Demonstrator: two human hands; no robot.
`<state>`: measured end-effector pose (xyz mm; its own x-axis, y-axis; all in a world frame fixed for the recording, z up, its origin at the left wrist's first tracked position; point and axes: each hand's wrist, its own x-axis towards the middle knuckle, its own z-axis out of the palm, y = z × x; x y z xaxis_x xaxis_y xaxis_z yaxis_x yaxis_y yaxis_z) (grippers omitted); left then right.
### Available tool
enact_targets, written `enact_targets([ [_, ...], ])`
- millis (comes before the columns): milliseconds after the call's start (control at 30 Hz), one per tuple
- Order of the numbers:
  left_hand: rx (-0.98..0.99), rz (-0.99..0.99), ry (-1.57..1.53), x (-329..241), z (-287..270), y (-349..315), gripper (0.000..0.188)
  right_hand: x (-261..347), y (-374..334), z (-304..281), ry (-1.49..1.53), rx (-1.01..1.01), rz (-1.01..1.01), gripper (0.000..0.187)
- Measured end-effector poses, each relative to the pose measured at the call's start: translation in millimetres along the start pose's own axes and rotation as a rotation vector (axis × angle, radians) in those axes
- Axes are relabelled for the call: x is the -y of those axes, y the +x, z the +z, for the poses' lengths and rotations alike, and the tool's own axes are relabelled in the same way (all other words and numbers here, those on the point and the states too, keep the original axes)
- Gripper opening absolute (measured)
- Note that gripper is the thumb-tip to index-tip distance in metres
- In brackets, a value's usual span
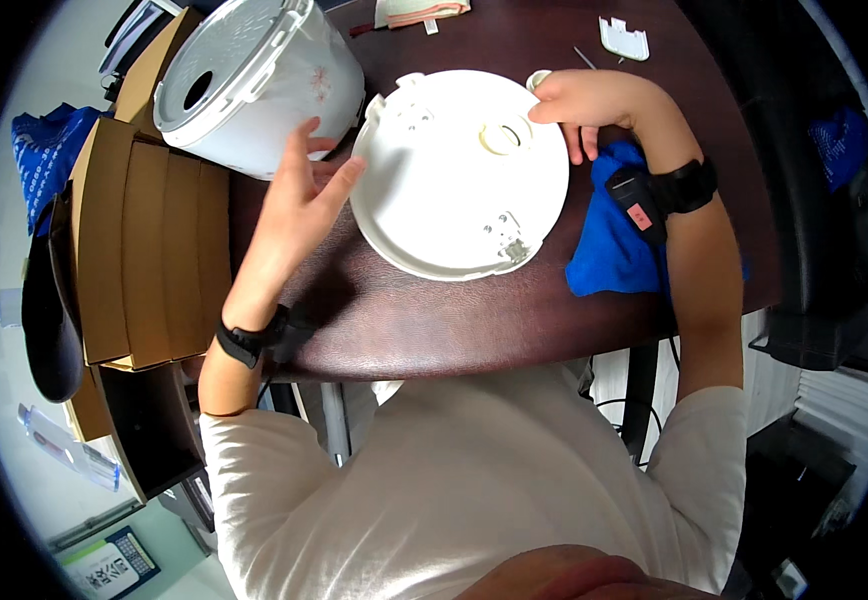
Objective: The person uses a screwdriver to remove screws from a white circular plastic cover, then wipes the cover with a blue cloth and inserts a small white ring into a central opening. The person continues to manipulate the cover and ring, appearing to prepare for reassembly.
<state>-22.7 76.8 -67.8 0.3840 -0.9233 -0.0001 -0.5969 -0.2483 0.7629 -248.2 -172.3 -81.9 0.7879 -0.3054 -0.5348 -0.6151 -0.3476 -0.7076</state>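
A round white lid (424, 190), like a rice cooker's, lies in front of me with its inner side up. It has a round opening with a raised ring (500, 137) and metal fittings near its lower edge. My left hand (306, 195) is open, fingers spread, with the thumb tip at the lid's left rim. My right hand (586, 105) bends over the upper right rim, thumb on the inner side and fingers outside. Its grip is partly hidden. A small round pale part (539, 78) shows beside its knuckles.
A white cooker body (284, 100) stands at the far left beside cardboard boxes (149, 240). Blue cloth (614, 245) lies under my right forearm on the dark table (434, 330). At the back are a small white plastic piece (624, 40), a thin metal tool (585, 58) and a folded cloth (422, 10).
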Motion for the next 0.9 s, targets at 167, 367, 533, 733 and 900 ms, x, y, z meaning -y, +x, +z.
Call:
enact_targets([
  [167, 0.081, -0.269, -0.626, -1, 26, 26, 0.059, -8, -5, -11, 0.118, -0.165, -0.052, 0.04],
  [367, 0.063, -0.064, -0.935, 11, 46, 59, 0.047, -20, 4, -23, 0.126, -0.388, -0.128, 0.04],
  [533, 0.016, 0.059, -0.922, 21, 54, 80, 0.041, -51, 0, -44, 0.067, -0.709, -0.184, 0.028],
  [733, -0.044, 0.06, -0.968, 26, 64, 97, 0.041, -41, 7, -27, -0.177, -0.529, -0.009, 0.058],
  [900, -0.08, 0.077, -1.055, 26, 73, 101, 0.041, -49, 25, -17, -0.303, -0.542, -0.159, 0.057],
])
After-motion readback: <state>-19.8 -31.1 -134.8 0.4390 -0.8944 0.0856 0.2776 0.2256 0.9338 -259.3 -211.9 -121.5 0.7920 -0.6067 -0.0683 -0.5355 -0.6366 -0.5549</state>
